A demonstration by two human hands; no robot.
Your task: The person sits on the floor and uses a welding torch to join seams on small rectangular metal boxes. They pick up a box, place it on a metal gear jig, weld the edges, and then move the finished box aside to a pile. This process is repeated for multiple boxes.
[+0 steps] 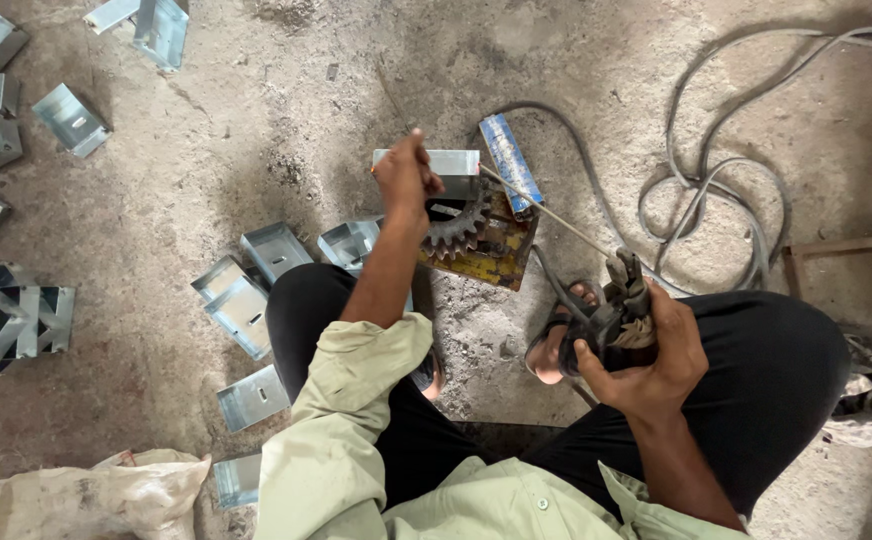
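Metal bracket [443, 162] in frame middle, on gear block [476, 235]; left hand [406, 180] fingers closed on it. Right hand [646, 360] grips welding holder [621, 300], rod [546, 212] near bracket. Many brackets [246, 310] on floor, unwelded.

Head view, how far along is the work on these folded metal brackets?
Done: cannot tell.
In hand: right hand grips a black electrode holder with its thin rod; left hand steadies a folded grey metal bracket over the toothed gear.
Left: loose grey brackets on the floor.
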